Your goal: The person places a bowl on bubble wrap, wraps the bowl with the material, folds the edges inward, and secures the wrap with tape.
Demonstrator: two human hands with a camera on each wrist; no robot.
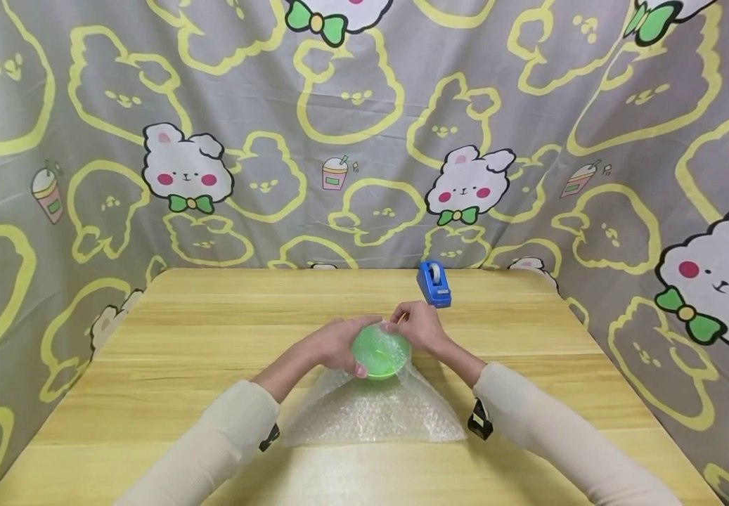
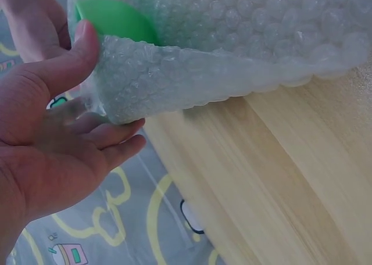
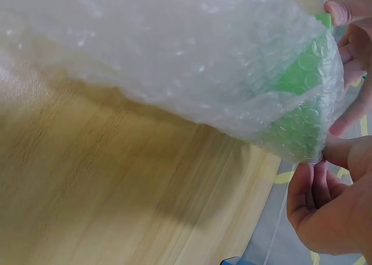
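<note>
A round green bowl (image 1: 379,360) is tilted up above the table, partly covered by a sheet of clear bubble wrap (image 1: 377,414). The wrap drapes from the bowl toward the near side. My left hand (image 1: 337,344) grips the bowl's left side; in the left wrist view its thumb (image 2: 87,41) lies at the rim, with the other fingers beneath the wrap. At the far right of the rim my right hand (image 1: 420,325) pinches the wrap's edge against the bowl, thumb and forefinger meeting in the right wrist view (image 3: 325,186). Wrap hides much of the bowl's outside.
A blue tape dispenser (image 1: 435,284) with a roll stands near the table's back edge, just beyond my right hand. The wooden table (image 1: 212,316) meets a patterned grey curtain (image 1: 364,161) at the back and sides. Black devices (image 1: 480,420) sit under both wrists.
</note>
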